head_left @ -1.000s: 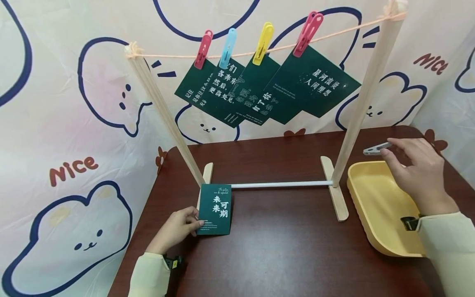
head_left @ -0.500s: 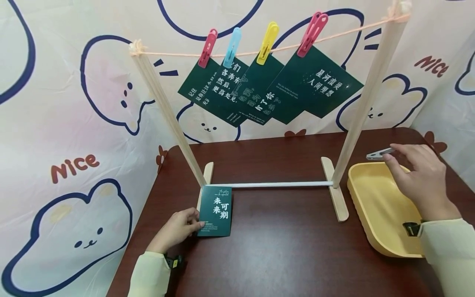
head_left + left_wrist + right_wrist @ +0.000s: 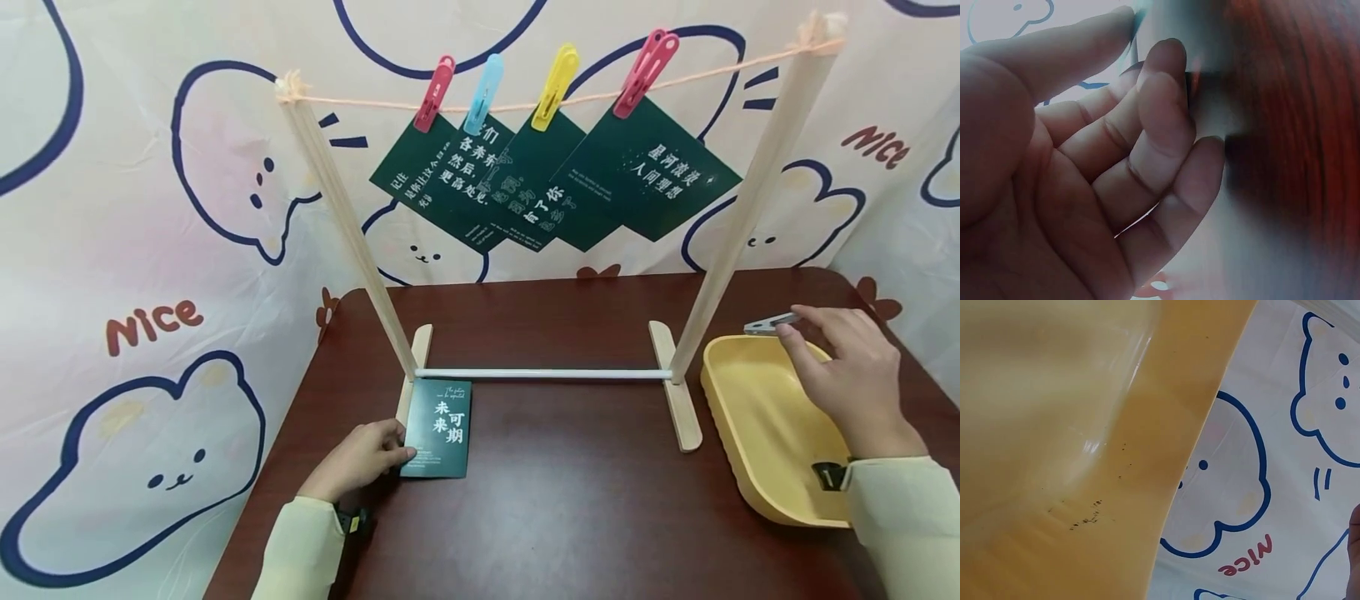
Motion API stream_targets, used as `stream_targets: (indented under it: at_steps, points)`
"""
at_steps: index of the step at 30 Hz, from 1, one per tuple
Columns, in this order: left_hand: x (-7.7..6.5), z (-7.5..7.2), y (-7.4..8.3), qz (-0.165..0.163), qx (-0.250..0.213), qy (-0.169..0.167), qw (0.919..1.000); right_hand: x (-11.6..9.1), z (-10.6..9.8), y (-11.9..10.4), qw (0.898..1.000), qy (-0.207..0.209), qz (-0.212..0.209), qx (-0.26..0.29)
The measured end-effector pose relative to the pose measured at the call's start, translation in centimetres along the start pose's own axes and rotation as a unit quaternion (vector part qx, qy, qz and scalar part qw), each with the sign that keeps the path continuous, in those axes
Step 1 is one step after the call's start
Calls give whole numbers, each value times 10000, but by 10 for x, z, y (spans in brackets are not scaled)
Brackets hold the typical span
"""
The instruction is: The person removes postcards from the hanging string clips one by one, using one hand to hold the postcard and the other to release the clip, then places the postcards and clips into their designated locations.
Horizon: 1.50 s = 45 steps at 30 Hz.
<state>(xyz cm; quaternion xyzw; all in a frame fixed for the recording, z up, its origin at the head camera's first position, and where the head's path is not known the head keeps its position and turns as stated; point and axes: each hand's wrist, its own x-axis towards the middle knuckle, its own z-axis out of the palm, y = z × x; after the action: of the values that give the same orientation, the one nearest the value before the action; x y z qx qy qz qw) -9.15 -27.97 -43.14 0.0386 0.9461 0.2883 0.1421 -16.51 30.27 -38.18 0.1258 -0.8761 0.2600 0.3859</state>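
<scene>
My left hand (image 3: 362,457) pinches the lower left edge of a dark green card (image 3: 438,433) with white lettering, low over the table in front of the rack's left foot. In the left wrist view, the thumb and curled fingers of the left hand (image 3: 1110,144) are close up, and little of the card shows. My right hand (image 3: 855,367) holds a grey clothespin (image 3: 769,324) between thumb and fingertips, above the far end of a yellow tray (image 3: 723,433). In the right wrist view, the tray (image 3: 1179,394) fills the left part and the clothespin is hidden.
A wooden rack (image 3: 345,225) with a cord (image 3: 360,102) stands on the brown table (image 3: 570,500). Several green cards (image 3: 660,175) hang from it by red, blue and yellow clothespins (image 3: 557,87). A patterned cloth (image 3: 150,250) surrounds the table.
The card in my left hand has tipped lower, uncovering the left end of the rack's white crossbar. My right hand has come slightly down with the clothespin. The head view has shifted a little.
</scene>
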Motion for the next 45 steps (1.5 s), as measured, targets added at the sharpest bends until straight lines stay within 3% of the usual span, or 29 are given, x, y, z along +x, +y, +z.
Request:
stream_targets:
  at_steps: [9, 18, 24, 34, 45]
  points:
    - [1, 2, 1, 71, -68, -76, 9999, -3, -2, 9, 9989, -384, 245, -129]
    - [5, 2, 4, 72, 71, 35, 9999, -6, -7, 12, 9886, -1211, 827, -332]
    - [8, 6, 5, 3, 230, 55, 9997, -8, -6, 16, 9856, -1349, 959, -351]
    - [11, 8, 7, 156, 482, 197, 9985, -9, -5, 20, 9823, -1570, 914, -451]
    - [7, 11, 10, 8, 801, 210, 9966, -6, -3, 25, 9596, -2473, 1257, -468]
